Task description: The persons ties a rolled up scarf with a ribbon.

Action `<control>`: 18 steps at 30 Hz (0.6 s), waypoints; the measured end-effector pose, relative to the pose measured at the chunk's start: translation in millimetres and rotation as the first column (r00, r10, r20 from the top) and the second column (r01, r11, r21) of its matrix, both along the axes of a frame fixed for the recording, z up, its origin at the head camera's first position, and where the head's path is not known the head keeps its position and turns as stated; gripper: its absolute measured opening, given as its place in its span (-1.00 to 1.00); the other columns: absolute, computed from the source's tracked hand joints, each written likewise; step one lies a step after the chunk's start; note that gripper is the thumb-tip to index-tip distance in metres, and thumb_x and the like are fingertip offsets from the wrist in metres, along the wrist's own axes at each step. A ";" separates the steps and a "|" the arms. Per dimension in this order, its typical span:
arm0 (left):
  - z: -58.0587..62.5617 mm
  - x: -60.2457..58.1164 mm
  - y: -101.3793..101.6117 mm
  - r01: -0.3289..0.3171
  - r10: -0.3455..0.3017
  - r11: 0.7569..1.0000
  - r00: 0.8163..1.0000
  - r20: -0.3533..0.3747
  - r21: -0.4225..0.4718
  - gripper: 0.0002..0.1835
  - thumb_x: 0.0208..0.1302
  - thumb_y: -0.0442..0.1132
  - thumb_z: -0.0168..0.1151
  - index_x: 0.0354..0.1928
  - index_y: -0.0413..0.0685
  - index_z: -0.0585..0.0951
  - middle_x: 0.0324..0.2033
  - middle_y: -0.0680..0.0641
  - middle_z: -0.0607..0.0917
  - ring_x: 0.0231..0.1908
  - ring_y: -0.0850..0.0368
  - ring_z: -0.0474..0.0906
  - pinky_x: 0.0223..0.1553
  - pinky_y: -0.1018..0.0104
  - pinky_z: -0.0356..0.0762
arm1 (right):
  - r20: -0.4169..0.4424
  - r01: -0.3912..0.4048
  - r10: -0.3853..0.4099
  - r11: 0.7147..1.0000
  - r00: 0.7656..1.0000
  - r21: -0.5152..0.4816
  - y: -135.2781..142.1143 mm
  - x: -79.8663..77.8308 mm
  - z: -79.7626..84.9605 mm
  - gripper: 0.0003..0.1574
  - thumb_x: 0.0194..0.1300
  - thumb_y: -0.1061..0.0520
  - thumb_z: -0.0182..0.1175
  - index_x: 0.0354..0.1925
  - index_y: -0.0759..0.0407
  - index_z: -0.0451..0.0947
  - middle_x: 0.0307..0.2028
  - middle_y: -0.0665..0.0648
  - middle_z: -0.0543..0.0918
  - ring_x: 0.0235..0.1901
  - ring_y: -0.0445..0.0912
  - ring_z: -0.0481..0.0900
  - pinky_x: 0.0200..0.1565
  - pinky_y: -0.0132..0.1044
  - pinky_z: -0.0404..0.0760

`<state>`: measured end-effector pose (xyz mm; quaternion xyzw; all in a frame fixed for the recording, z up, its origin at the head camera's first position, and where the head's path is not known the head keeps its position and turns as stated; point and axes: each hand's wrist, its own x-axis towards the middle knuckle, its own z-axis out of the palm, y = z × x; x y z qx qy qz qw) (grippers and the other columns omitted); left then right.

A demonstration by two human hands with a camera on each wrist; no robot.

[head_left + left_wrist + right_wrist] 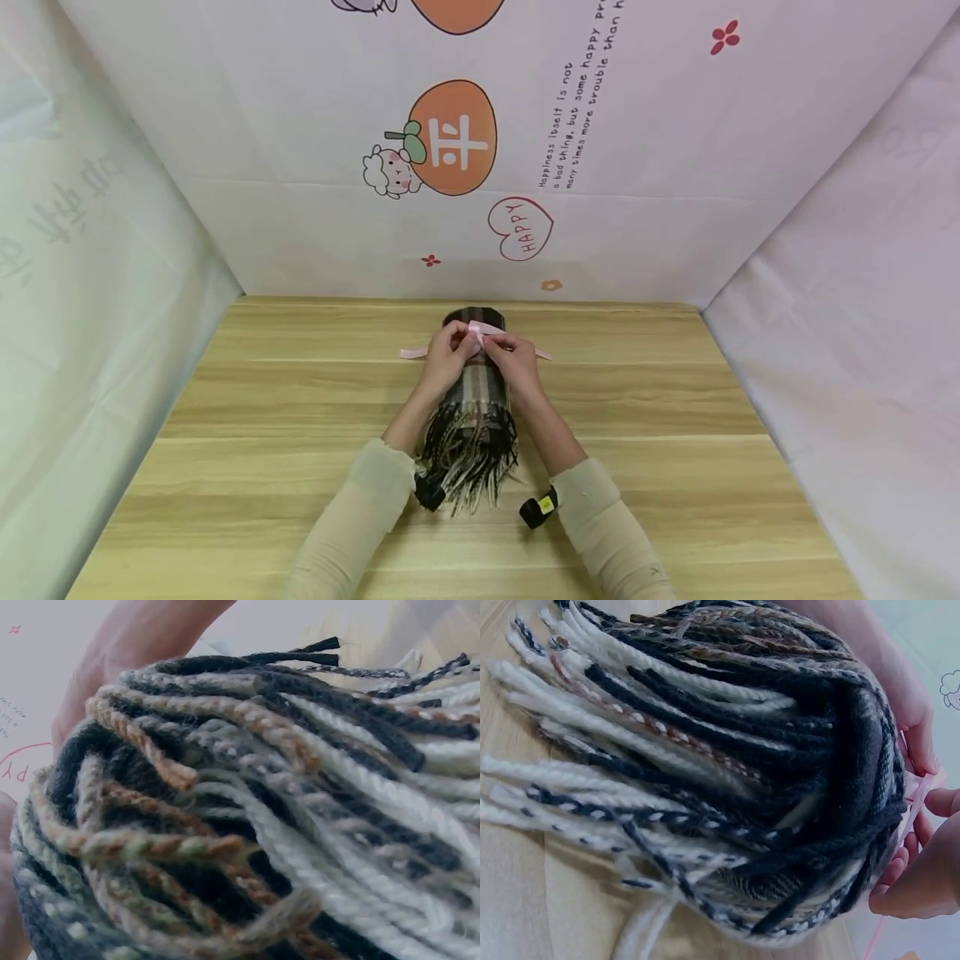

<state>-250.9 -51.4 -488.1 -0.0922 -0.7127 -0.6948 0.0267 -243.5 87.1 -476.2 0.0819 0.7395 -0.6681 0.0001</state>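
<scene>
the left hand [446, 355] pinches a pink ribbon [488, 327] between thumb and fingertips, with next to no gap left. the right hand [514, 360] pinches the same ribbon just beside it, its fingertips closed together too (the right wrist view shows this best; in the left wrist view, fringe hides most of the work). the ribbon runs across the far part of a rolled plaid scarf [476, 385], one tail lying out to the left, the other to the right. the scarf lies lengthwise near the middle of a wood-grain table [300, 408], between the forearms, its twisted fringe [472, 462] spread toward the person in black, white, grey and brown strands. cream sleeves [381, 479] cover the forearms, and a small black device [534, 511] sits by the right cuff. behind the table rises a white printed backdrop [637, 242] with orange fruit drawings and a red heart outline.
</scene>
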 end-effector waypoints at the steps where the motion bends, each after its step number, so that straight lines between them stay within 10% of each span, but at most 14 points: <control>1: 0.0 0.0 0.1 0.004 -0.004 1.000 1.000 0.003 0.004 -0.80 0.48 -0.32 0.10 -0.09 -0.39 0.55 -0.18 -0.26 0.63 -0.26 0.20 0.54 -0.20 0.36 0.55 | 0.001 0.006 -0.006 1.000 1.000 -0.008 -0.6 -0.1 0.4 -0.75 0.36 0.16 0.26 -0.10 0.31 0.69 -0.16 0.11 0.63 -0.26 -0.18 0.50 -0.29 -0.44 0.50; 8: 0.1 -0.7 2.3 -0.016 0.015 0.999 1.000 0.026 0.031 -0.83 0.47 -0.35 0.11 -0.11 -0.39 0.54 -0.19 -0.22 0.62 -0.29 0.29 0.54 -0.22 0.44 0.55 | 0.024 0.035 -0.032 0.993 0.999 -0.117 -4.1 -0.9 1.7 -0.81 0.38 0.21 0.23 -0.15 0.34 0.62 -0.27 0.02 0.58 -0.31 -0.22 0.50 -0.30 -0.49 0.52; 18: -1.1 -4.8 3.5 -0.089 0.031 0.947 0.982 0.188 0.308 -0.95 0.43 -0.40 0.13 -0.14 -0.22 0.54 -0.31 0.07 0.67 -0.31 0.33 0.60 -0.24 0.49 0.57 | 0.046 0.069 -0.058 0.948 0.997 -0.309 -6.1 -4.9 -0.7 -0.96 0.44 0.26 0.11 -0.19 0.25 0.47 -0.40 -0.06 0.55 -0.38 -0.28 0.50 -0.29 -0.47 0.49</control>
